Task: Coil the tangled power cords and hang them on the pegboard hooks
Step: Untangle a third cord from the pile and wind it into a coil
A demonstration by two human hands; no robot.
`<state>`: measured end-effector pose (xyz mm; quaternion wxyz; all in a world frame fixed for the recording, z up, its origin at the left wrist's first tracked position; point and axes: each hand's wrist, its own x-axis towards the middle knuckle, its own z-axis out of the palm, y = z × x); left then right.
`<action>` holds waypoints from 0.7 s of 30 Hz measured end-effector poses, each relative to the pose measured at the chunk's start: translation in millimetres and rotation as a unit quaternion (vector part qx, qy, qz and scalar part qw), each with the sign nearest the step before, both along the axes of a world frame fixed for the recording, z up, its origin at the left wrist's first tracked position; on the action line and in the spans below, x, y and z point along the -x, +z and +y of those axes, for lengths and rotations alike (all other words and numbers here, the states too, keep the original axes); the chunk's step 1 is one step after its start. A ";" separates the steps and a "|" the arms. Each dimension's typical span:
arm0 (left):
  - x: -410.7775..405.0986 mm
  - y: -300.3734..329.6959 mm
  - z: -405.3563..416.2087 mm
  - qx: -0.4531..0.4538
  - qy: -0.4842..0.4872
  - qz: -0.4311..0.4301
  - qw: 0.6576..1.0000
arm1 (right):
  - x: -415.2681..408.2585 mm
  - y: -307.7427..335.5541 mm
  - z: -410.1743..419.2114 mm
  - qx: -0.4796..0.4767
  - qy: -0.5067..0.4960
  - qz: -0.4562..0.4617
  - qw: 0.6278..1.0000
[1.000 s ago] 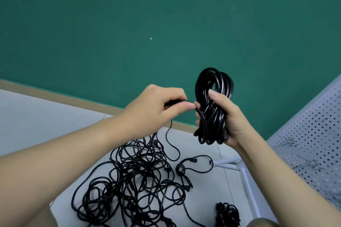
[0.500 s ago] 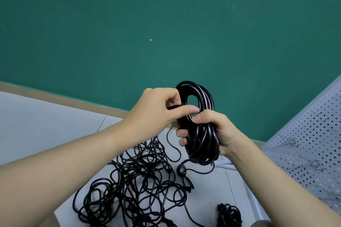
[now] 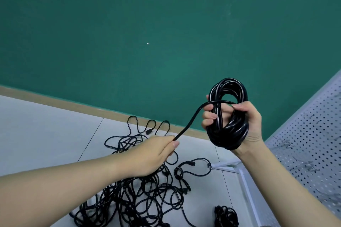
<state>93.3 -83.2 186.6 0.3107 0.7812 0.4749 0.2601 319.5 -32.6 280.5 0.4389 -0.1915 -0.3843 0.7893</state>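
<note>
My right hand grips a thick coil of black power cord, held upright in front of the green wall. One loose strand runs from across the coil's middle down and left to my left hand, which pinches it between thumb and fingers. Below my left hand a tangled heap of black cords lies on the white floor. The white pegboard with small wire hooks stands at the right edge.
A small bundled black cord lies on the floor near the pegboard's white frame foot. A tan baseboard runs along the green wall. Loose cord loops with plugs reach toward the wall.
My left hand has dropped down and left, away from the coil, pulling the strand out taut. My right hand has moved the coil up and to the right.
</note>
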 end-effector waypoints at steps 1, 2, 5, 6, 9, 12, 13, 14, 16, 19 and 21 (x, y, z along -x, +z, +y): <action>-1.3 3.7 -1.1 -0.035 0.009 -0.009 0.999 | -1.1 0.9 0.0 -0.004 -0.008 -0.005 1.000; -3.0 9.8 -2.3 -0.076 0.020 -0.027 0.997 | -2.5 2.0 0.3 -0.010 -0.014 -0.015 1.000; -9.0 38.5 -7.7 -0.167 0.055 -0.141 0.974 | -5.5 2.8 -1.4 -0.009 -0.005 -0.062 0.998; -11.4 48.2 -10.2 -0.176 0.062 -0.182 0.965 | -5.1 1.0 -2.8 -0.006 0.005 -0.077 0.997; -17.5 64.5 -15.9 -0.101 0.071 -0.276 0.953 | 4.1 -5.7 -9.1 -0.004 0.025 -0.100 0.995; -21.9 71.3 -15.6 0.040 0.080 -0.335 0.938 | 13.4 -4.9 -12.8 0.003 0.044 -0.068 0.997; -23.3 72.6 -14.1 0.080 0.082 -0.341 0.933 | 14.4 -2.6 -13.0 0.004 0.051 -0.051 0.997; -24.5 73.2 -12.6 0.113 0.082 -0.341 0.930 | 14.4 0.0 -12.5 0.002 0.058 -0.036 0.998; -26.1 71.3 -10.7 0.159 0.078 -0.324 0.929 | 13.3 3.8 -11.8 -0.009 0.070 -0.023 0.997; -27.0 64.8 -10.8 0.200 0.063 -0.274 0.938 | 16.6 4.1 -13.2 -0.030 0.100 -0.030 0.994; -26.8 62.1 -12.0 0.214 0.058 -0.248 0.943 | 21.1 2.0 -14.8 -0.033 0.111 -0.035 0.993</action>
